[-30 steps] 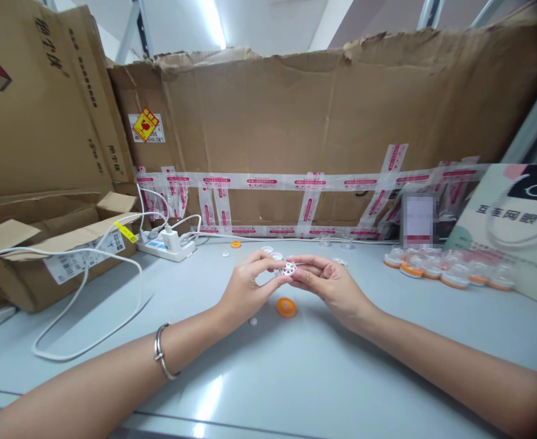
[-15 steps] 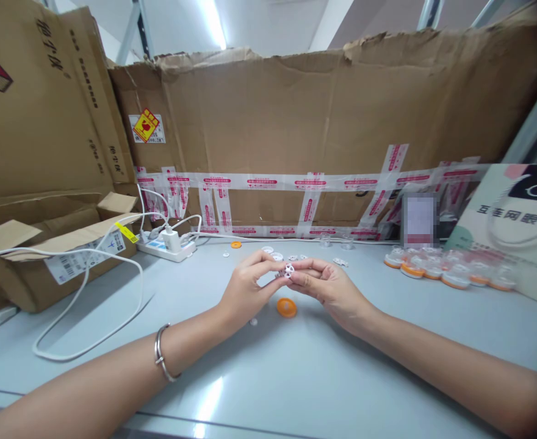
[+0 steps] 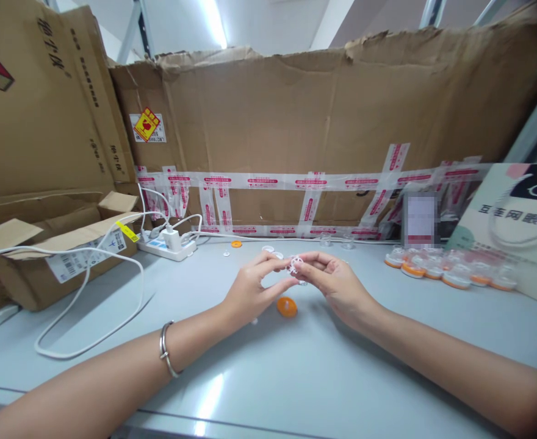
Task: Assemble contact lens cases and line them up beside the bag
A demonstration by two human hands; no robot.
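Note:
Between my two hands, above the table, is a small white openwork plastic piece [image 3: 295, 264], shaped somewhat like a gear wheel. My right hand [image 3: 342, 281] pinches it between thumb and fingers. From the other side my left hand [image 3: 251, 285], with a silver bangle on the wrist, has its index fingertip at the piece and its thumb just beneath. An orange disc [image 3: 287, 306] with a small raised centre lies on the table below the hands. White rings [image 3: 268, 249] sit behind the left fingers. A tiny white part [image 3: 254, 321] lies beside my left wrist, partly hidden.
Several clear-topped orange and white assembled pieces [image 3: 456, 272] stand grouped at right, before a paper bag [image 3: 515, 231]. Clear cups [image 3: 326, 239] and another orange disc [image 3: 236, 244] lie at the back. A power strip [image 3: 172, 249], looped white cable [image 3: 90, 305] and cardboard box [image 3: 62, 256] occupy the left.
The white piece has turned so its open face shows more, and has shifted slightly right and up. My left thumb has come away from my right fingers.

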